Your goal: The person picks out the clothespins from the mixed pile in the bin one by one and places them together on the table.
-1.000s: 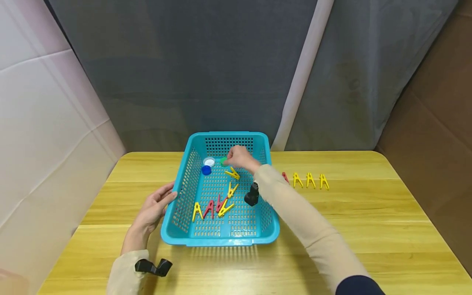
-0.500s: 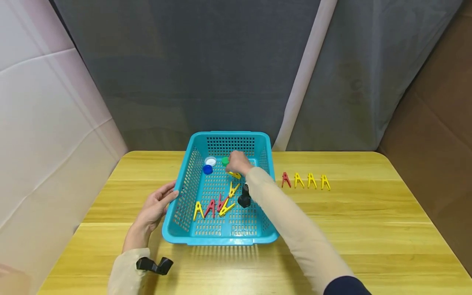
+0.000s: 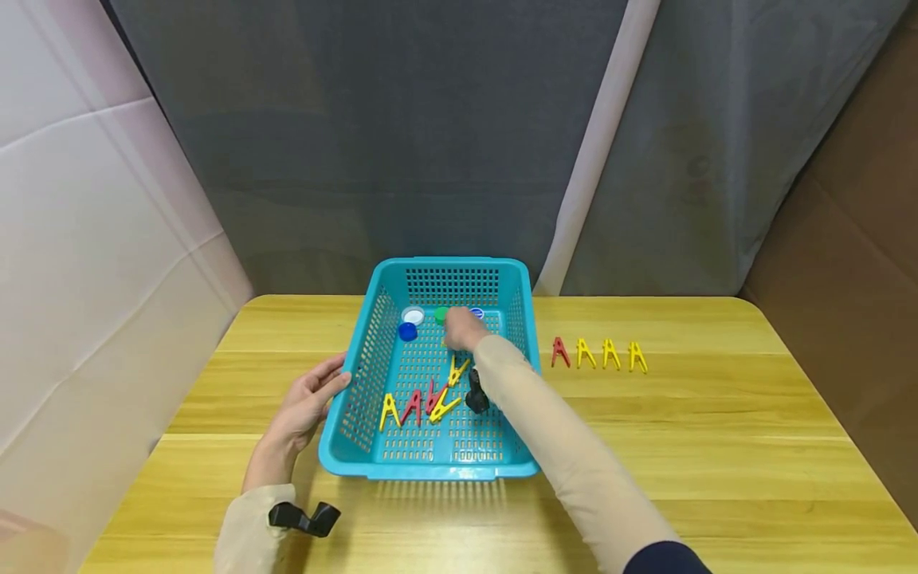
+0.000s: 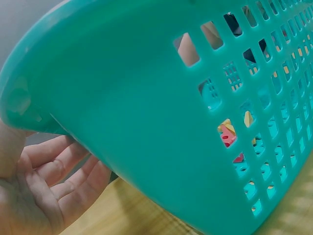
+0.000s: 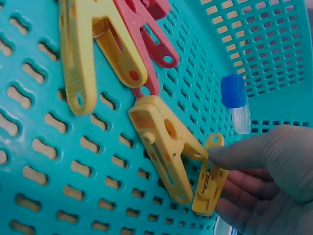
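Note:
My left hand [image 3: 304, 402] grips the left rim of a turquoise plastic basket [image 3: 437, 472], thumb on the rim; the left wrist view has its fingers [image 4: 58, 166] beneath the edge. Inside the basket, my right hand [image 3: 462, 328] pinches a yellow clothespin [image 5: 209, 193] between thumb and fingers, low over the perforated floor. Another yellow clothespin [image 5: 166, 147] lies right beside it. Further yellow and red clothespins [image 3: 412, 406] lie toward the basket's front. A green cap [image 3: 441, 316] sits just left of the right hand, which mostly hides the pinched clothespin from the head view.
A blue cap [image 3: 407, 332] and a white cap [image 3: 413, 316] lie at the basket's back left. Behind the right hand is a blue-rimmed disc [image 3: 476, 313]. On the wooden table [image 3: 681, 446], a red clothespin [image 3: 560, 351] and several yellow clothespins [image 3: 610, 354] stand in a row.
My right hand has left the green cap and come nearer and slightly right, onto the yellow clothespin. The blue-rimmed disc and the table's red clothespin are uncovered. My left hand stays on the rim.

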`<state>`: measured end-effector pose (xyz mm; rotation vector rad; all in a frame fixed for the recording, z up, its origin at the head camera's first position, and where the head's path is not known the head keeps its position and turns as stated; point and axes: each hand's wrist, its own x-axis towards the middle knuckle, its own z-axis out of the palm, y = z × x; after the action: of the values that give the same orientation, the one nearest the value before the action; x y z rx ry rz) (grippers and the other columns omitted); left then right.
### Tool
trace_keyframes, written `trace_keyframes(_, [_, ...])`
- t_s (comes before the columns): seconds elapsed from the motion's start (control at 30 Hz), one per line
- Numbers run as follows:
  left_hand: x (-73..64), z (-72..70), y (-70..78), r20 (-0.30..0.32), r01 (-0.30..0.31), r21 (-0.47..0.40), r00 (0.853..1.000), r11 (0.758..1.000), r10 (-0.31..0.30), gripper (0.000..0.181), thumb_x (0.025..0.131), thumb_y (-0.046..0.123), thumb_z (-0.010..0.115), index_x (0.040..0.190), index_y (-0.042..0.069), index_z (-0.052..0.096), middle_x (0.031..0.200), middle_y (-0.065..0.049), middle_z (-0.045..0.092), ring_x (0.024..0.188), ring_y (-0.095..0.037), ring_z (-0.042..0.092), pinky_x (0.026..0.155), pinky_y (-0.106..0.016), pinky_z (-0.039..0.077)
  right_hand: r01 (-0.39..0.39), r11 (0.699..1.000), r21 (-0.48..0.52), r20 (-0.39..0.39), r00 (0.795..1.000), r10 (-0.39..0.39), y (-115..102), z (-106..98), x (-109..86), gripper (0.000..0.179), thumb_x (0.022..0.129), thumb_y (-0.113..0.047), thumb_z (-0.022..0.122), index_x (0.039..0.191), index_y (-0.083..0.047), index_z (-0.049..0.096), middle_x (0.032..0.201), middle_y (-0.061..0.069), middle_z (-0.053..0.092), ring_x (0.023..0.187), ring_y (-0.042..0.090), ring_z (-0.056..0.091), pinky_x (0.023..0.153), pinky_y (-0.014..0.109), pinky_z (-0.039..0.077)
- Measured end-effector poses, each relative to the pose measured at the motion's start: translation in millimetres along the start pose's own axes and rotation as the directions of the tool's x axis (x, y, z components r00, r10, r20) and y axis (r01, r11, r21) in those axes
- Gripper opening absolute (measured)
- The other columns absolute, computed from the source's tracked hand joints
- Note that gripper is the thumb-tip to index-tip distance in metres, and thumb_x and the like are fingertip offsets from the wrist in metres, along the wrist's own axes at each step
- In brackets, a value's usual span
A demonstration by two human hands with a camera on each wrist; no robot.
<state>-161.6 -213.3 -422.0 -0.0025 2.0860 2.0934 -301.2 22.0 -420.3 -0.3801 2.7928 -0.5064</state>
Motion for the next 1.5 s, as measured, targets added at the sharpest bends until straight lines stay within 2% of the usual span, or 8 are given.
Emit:
trace_keyframes(0.1, [0.0,0.2,-0.4,-0.004,0.001,0.001,1.000,1.000,-0.001,0.057,0.097,0.013,0.052,0.143,-0.008,0.026,0.102,0.010,0.059,0.087,-0.004,0.061,0.073,-0.026,0.055,0.066,0.998,-0.009,0.048,0.997,-0.066,-2.0,1.5,-0.6,0.013,0.082,0.005,0.059,0.078,-0.007,0.061,0.077,0.000,0.054,0.066,0.012,0.044,0.058,0.020,0.041])
trace_keyframes(0.2, [0.1,0.0,-0.6,-0.005,0.004,0.002,1.000,1.000,-0.004,0.057,0.097,0.013,0.052,0.143,-0.008,0.026,0.102,0.010,0.059,0.087,-0.004,0.061,0.073,-0.026,0.055,0.144,0.989,-0.045,0.085,0.987,-0.140,-4.7,2.1,-3.0,0.029,0.083,0.009,0.057,0.105,-0.006,0.067,0.108,0.004,0.062,0.091,0.015,0.054,0.075,0.023,0.049])
trace_keyframes(0.5, [-0.5,-0.8,0.3,0.005,-0.003,0.009,1.000,1.000,0.003,0.057,0.097,0.014,0.052,0.143,-0.008,0.026,0.104,0.009,0.058,0.088,-0.004,0.061,0.074,-0.026,0.055,0.238,0.962,-0.134,0.117,0.968,-0.223,-10.5,0.7,-8.1,0.032,0.083,0.004,0.062,0.113,-0.008,0.066,0.118,0.008,0.055,0.106,0.020,0.050,0.081,0.026,0.048])
trace_keyframes(0.7, [-0.6,-1.5,0.7,0.006,-0.011,0.010,1.000,1.000,0.011,0.057,0.097,0.014,0.052,0.143,-0.008,0.026,0.103,0.010,0.059,0.088,-0.004,0.061,0.073,-0.026,0.055,0.124,0.983,-0.137,-0.056,0.990,-0.133,-16.4,0.2,-8.5,0.014,0.087,-0.021,0.065,0.089,-0.007,0.064,0.096,0.006,0.055,0.084,0.018,0.052,0.073,0.029,0.050])
trace_keyframes(0.8, [-0.6,-1.0,0.8,0.005,-0.010,0.005,1.000,1.000,0.010,0.057,0.097,0.013,0.052,0.143,-0.009,0.026,0.102,0.010,0.059,0.087,-0.004,0.061,0.073,-0.026,0.055,0.020,0.994,-0.111,-0.114,0.993,-0.033,-19.4,2.5,-9.2,0.032,0.088,-0.035,0.065,0.070,-0.011,0.054,0.076,0.002,0.053,0.063,0.014,0.048,0.055,0.028,0.047])
trace_keyframes(0.93, [-0.5,0.0,0.2,0.003,-0.007,-0.004,1.000,1.000,0.007,0.057,0.097,0.013,0.052,0.142,-0.009,0.026,0.102,0.010,0.060,0.087,-0.004,0.061,0.073,-0.026,0.055,-0.063,0.994,-0.087,-0.134,0.990,0.051,-21.9,8.9,-8.6,0.037,0.086,-0.041,0.067,0.067,-0.014,0.051,0.066,-0.001,0.051,0.054,0.012,0.046,0.047,0.027,0.044])
trace_keyframes(1.17, [-0.7,1.6,-0.1,-0.005,0.002,-0.006,1.000,1.000,-0.002,0.057,0.097,0.014,0.053,0.143,-0.008,0.027,0.102,0.010,0.059,0.087,-0.004,0.061,0.074,-0.026,0.055,-0.135,0.982,-0.128,-0.178,0.978,0.111,-23.9,18.7,-5.0,0.023,0.082,-0.032,0.071,0.088,-0.011,0.064,0.090,0.005,0.066,0.076,0.018,0.064,0.060,0.033,0.054])
trace_keyframes(1.5, [-0.4,-0.6,0.4,-0.006,0.008,0.011,1.000,1.000,-0.008,0.058,0.097,0.015,0.053,0.143,-0.007,0.027,0.104,0.009,0.058,0.088,-0.004,0.061,0.074,-0.026,0.055,-0.107,0.986,-0.125,-0.153,0.984,0.088,-27.0,21.1,-7.1,0.031,0.082,-0.020,0.069,0.109,-0.005,0.063,0.115,0.013,0.056,0.096,0.025,0.060,0.074,0.035,0.054])
